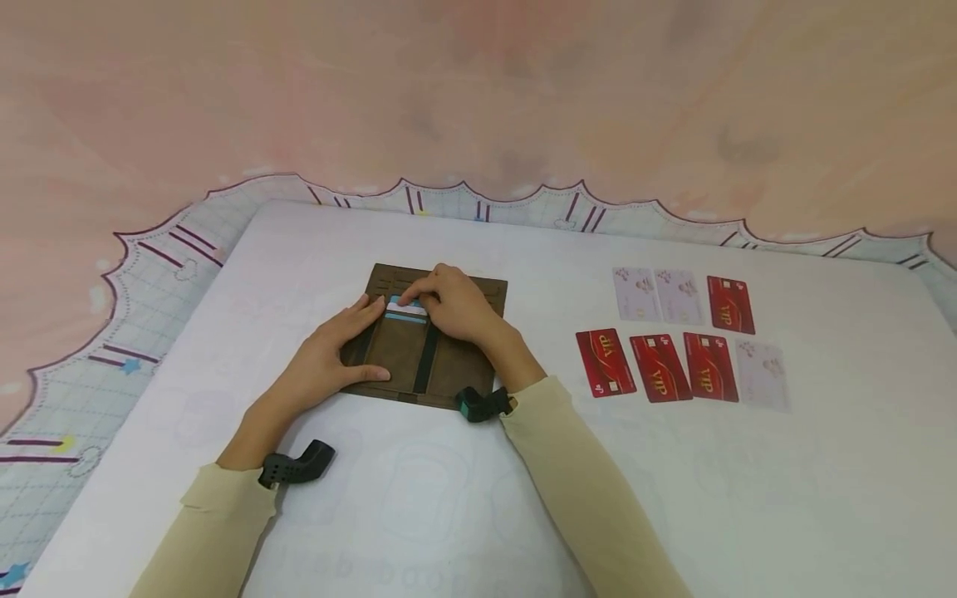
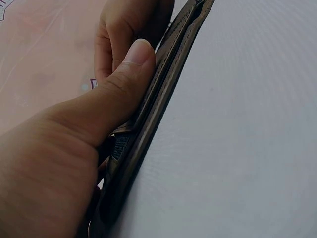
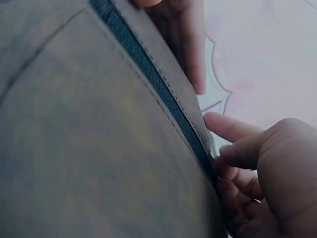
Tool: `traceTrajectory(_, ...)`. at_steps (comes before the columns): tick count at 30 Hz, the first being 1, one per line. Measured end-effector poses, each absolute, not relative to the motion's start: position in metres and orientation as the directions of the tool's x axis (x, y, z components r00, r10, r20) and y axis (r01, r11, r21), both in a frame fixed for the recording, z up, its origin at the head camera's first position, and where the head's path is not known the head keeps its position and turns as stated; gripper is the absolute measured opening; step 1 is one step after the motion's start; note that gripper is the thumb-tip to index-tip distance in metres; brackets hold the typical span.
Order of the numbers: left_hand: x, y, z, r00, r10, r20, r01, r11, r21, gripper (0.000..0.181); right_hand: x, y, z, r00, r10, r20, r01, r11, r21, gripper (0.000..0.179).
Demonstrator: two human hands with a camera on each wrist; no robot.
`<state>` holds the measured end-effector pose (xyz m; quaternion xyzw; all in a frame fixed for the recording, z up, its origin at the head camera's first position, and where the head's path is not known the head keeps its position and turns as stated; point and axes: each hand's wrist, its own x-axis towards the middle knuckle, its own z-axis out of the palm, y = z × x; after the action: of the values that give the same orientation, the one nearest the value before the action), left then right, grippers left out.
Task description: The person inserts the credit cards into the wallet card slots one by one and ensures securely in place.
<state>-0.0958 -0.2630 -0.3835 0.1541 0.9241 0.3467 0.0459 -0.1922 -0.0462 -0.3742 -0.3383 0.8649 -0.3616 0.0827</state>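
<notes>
A brown wallet (image 1: 399, 353) lies spread open on the white table, a dark strap running down its middle. White and blue cards (image 1: 407, 311) show in the slots of its left half. My left hand (image 1: 329, 349) rests over the wallet's left edge, its fingers extended and thumb lying on the leather; the left wrist view shows that thumb against the stitched edge. My right hand (image 1: 459, 307) reaches over the wallet's upper part, its index finger extended onto the top card and its other fingers bent. The tip's exact contact is hidden in the right wrist view.
To the right, red VIP cards (image 1: 658, 368) and pale flowered cards (image 1: 678, 296) lie in two rows on the white table (image 1: 523, 490). A patterned cloth border (image 1: 523, 202) runs behind and left of the table.
</notes>
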Motion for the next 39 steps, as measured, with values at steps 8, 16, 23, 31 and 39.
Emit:
traceTrajectory(8,-0.096,-0.261,-0.385,-0.955,0.298,-0.007,0.223,0.730,0.645,0.096,-0.189,-0.013,-0.350,-0.766,-0.622,0.161,-0.533,0.475,-0.701,0.027)
traceTrajectory(16,-0.098,-0.266,-0.387,-0.956,0.294,0.000,0.228,0.740,0.633,0.098,-0.181,0.044,-0.336,-0.793,-0.559,0.244,-0.536,0.449,-0.715,0.018)
traceTrajectory(23,-0.099,-0.265,-0.389,-0.951,0.308,0.013,0.243,0.724,0.646,0.098,-0.166,0.088,-0.336,-0.819,-0.530,0.219,-0.499,0.472,-0.727,0.020)
traceTrajectory(31,-0.100,-0.262,-0.388,-0.947,0.319,0.024,0.260,0.726,0.637,0.098,-0.153,0.151,-0.342,-0.902,-0.422,0.095,-0.337,0.548,-0.766,0.031)
traceTrajectory(39,-0.098,-0.263,-0.386,-0.950,0.312,0.020,0.250,0.721,0.646,0.096,-0.142,0.185,-0.355,-0.941,-0.338,-0.015,-0.196,0.578,-0.792,0.036)
